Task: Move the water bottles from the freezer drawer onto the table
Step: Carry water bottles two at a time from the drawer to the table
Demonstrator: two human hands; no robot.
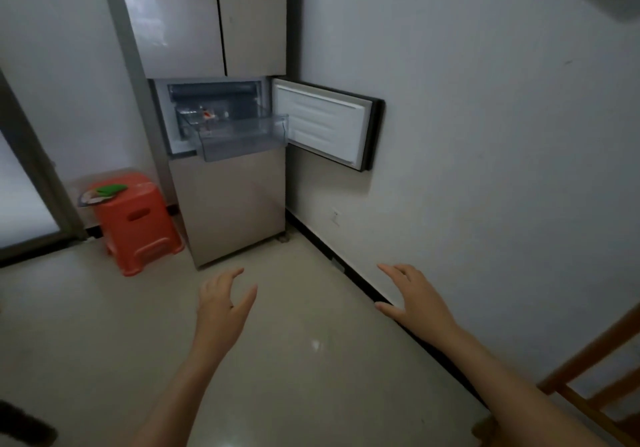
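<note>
2 bare hands, left hand [221, 302] and right hand [414, 296], each grip empty and spread, below 1 pulled-out freezer drawer [239, 131]; bottles inside blurred, uncountable.

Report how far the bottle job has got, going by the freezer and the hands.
Done: the freezer door is swung open and the clear drawer is pulled out. In hand: nothing; the left hand and right hand are both open and empty, short of the fridge. Left: something with a red mark, probably bottles, lies at the back of the drawer. No table is in view, so bottles already moved cannot be counted.
</note>
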